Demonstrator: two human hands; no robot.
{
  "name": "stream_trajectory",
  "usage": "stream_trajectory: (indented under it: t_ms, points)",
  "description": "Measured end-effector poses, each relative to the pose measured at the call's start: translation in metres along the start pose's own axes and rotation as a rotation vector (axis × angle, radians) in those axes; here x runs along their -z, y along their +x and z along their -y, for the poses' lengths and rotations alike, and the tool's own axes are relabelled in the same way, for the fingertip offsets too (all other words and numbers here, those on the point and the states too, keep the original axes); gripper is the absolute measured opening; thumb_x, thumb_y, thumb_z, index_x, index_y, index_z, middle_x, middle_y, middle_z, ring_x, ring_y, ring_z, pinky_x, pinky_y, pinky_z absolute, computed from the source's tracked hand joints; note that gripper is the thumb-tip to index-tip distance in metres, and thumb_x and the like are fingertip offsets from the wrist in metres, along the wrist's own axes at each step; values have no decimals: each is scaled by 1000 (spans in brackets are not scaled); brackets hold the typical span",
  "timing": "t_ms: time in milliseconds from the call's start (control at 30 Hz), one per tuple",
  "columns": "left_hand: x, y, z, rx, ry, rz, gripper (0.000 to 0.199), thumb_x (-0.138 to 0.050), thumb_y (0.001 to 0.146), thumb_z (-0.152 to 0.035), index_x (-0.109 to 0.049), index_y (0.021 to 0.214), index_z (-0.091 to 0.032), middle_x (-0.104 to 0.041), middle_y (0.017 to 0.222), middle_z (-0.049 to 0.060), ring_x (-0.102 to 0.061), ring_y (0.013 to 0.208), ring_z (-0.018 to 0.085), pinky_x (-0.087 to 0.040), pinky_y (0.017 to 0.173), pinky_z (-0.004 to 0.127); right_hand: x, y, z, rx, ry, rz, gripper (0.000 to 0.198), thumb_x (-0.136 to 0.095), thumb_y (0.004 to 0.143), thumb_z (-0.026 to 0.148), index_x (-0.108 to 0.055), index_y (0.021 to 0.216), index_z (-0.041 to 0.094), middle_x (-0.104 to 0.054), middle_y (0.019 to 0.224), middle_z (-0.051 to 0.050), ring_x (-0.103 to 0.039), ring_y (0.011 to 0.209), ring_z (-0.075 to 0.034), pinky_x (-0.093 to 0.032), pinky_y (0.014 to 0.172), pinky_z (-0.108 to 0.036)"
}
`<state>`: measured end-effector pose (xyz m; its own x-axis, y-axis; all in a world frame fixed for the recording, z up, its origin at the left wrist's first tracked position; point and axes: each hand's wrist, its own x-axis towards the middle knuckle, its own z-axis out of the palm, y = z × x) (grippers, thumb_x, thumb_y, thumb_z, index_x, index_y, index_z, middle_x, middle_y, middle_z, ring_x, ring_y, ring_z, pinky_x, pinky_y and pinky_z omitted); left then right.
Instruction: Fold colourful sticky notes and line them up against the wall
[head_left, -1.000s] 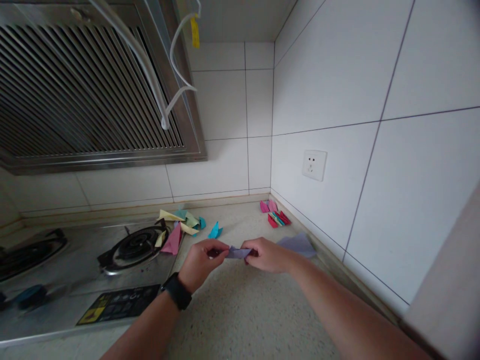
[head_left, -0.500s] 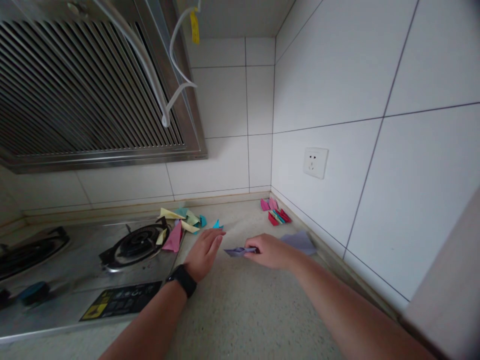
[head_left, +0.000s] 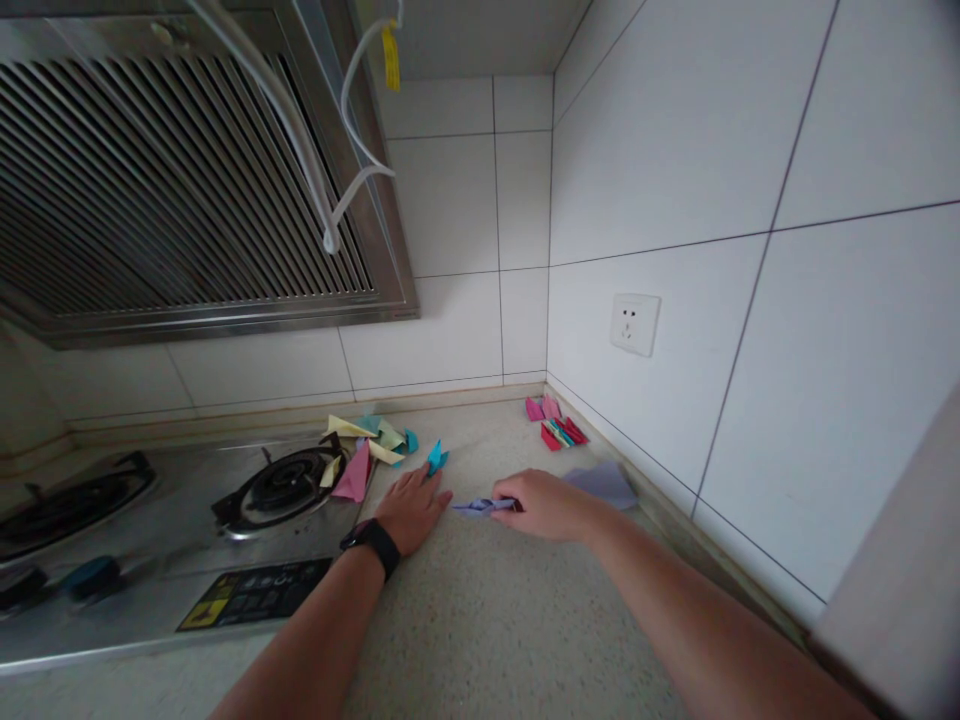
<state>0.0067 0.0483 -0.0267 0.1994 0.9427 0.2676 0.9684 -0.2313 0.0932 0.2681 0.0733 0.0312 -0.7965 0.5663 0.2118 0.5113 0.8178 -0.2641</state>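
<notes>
Left hand lowered palm-down, right hand pinching purple paper

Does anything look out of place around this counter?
Yes: a pink folded paper overlaps the stove, and a small yellow piece lies beside its right-hand burner. Paper there seems odd, as it might burn.

A slim, pointed piece of folded lavender paper is pinched at its right end by the right hand, its tip pointed left and its length held roughly level. Layered folds are shown along it; whether the worktop is touched by its underside cannot quite be made out from this view.
</notes>
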Motion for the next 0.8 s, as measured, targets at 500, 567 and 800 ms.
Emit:
stream_trajectory:
  t_ms: [500,567,800]
  points:
    - [25,5,8,196,62,-257,52,-46,88,-35,-44,134,-11,-50,135,15,-49,122,26,-38,100,36,-2,0,-7,9,15,-9,22,-53,88,37,-67,92,20,-69,80,-5,-58,70,-15,-31,60,-23]
    - [39,1,15,277,125,-403,49,-44,89,-33,-46,133,-11,-52,133,15,-48,121,28,-37,100,39,-2,1,-7,-2,3,-13,23,-54,87,37,-68,92,20,-69,79,-5,-58,70,-15,-31,61,-23]
    - [59,-13,44,496,114,-604,54,-55,81,-31,-47,132,-15,-46,134,18,-49,119,32,-42,96,44,1,1,-3,-39,-31,-9,25,-53,88,39,-68,92,20,-69,78,-5,-58,70,-15,-29,60,-24]
